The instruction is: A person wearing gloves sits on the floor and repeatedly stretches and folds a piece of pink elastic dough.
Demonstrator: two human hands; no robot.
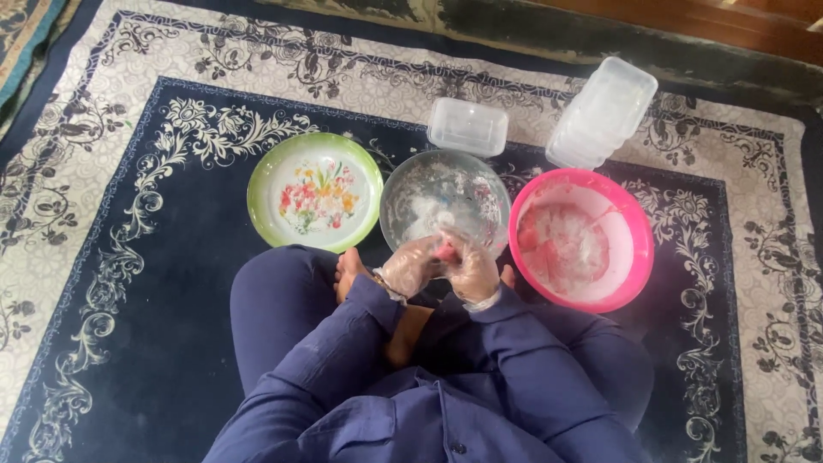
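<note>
My left hand (410,266) and my right hand (470,264) wear thin clear plastic gloves and are pressed together over the near rim of a clear glass bowl (403,193) dusted with white powder. Between the palms sits a small pinkish lump (446,251), mostly hidden. To the right stands a pink plastic bowl (636,231) holding a whitish-pink mass. To the left lies a green-rimmed plate (257,184) with a flower print and nothing on it.
A clear lidded plastic box (468,125) stands behind the glass bowl, and a stack of clear boxes (602,111) lies behind the pink bowl. I sit cross-legged in dark blue clothes on a dark blue and cream patterned rug (154,283).
</note>
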